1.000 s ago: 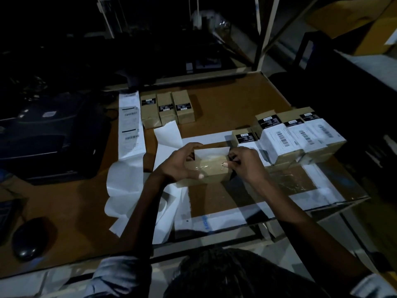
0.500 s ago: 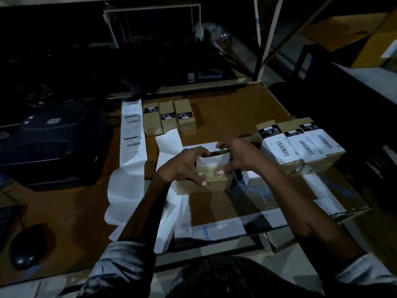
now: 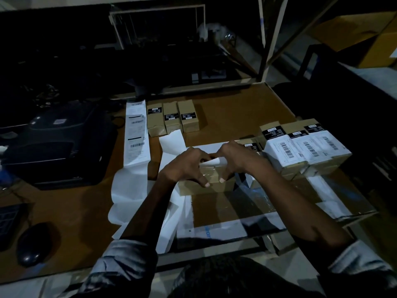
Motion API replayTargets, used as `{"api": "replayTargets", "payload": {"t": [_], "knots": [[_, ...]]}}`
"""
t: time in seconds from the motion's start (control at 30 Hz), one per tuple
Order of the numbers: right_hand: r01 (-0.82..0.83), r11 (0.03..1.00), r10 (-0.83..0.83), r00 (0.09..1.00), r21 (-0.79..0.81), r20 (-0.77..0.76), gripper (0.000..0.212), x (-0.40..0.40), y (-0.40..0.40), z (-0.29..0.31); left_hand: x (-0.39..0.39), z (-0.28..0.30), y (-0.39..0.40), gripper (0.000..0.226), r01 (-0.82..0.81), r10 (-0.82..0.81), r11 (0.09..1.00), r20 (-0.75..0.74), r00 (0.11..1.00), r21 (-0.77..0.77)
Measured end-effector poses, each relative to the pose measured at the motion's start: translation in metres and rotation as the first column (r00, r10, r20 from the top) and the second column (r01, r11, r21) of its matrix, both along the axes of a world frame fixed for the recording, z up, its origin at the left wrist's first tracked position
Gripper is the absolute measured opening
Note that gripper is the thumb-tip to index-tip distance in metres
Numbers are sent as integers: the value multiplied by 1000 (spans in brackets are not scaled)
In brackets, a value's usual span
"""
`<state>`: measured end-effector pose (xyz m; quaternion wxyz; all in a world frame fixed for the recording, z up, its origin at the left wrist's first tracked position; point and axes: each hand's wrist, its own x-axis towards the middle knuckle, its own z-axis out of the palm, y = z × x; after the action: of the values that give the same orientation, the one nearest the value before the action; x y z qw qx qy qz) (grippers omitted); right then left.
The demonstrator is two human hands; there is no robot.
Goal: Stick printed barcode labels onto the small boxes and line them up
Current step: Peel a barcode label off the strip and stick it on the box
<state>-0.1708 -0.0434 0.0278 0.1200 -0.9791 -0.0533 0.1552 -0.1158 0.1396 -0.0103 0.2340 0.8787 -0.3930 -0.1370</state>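
Observation:
A small brown box [image 3: 211, 186] lies on the desk in front of me with a white label [image 3: 213, 162] on its top far edge. My left hand [image 3: 185, 166] holds the box's left part, thumb on the near face and fingers curled over the label. My right hand [image 3: 236, 159] grips the right part the same way. Three labelled boxes [image 3: 305, 151] stand in a row to the right, and another box [image 3: 250, 146] is half hidden behind my right hand. Three boxes without white labels [image 3: 171, 121] stand at the back.
A strip of printed barcode labels [image 3: 136, 134] runs back beside a black printer [image 3: 58, 145]. Loose white backing paper [image 3: 133, 190] lies left of my arms. A mouse [image 3: 32, 244] sits near left. A flattened carton [image 3: 236, 209] lies under the box.
The box has come down from my hands onto the desk. Both hands have shifted from its sides to its top, with the fingers over the label.

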Motion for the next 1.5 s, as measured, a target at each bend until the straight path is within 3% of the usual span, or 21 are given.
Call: {"api": "replayTargets", "payload": {"t": [0.17,0.4,0.57,0.73,0.83,0.97,1.1,1.3,1.5], "knots": [[1,999,-2,1000,42,19,70,0,1,2,3,-2,-1,52,17,-17,1000,-13,1000,15],[-25,999,25,1000,-34,9,69,-3,7,-4,3,-2,-1,48,36,-36,999,7,999,10],[-40,997,42,999,-73,34,52,-10,8,-5,2,-5,-2,43,9,-8,999,-19,1000,35],[-60,995,65,996,-85,61,53,-15,8,-5,0,-7,-6,49,-37,38,995,-15,999,95],[-68,994,75,995,-89,69,53,-16,10,-5,2,-10,-7,52,-31,28,993,26,999,110],[-59,996,65,994,-69,88,43,-21,9,-9,-1,-9,-5,40,25,-34,995,87,996,98],[-85,995,92,978,-44,188,51,-33,5,-22,-8,-12,-2,40,42,-50,998,165,985,49],[-81,997,79,957,-4,279,56,-37,0,-45,-19,-15,-3,43,-48,37,998,209,977,45],[-80,997,78,933,-9,350,55,-40,-5,-61,-32,-24,-4,55,-111,46,979,347,937,169]]}}
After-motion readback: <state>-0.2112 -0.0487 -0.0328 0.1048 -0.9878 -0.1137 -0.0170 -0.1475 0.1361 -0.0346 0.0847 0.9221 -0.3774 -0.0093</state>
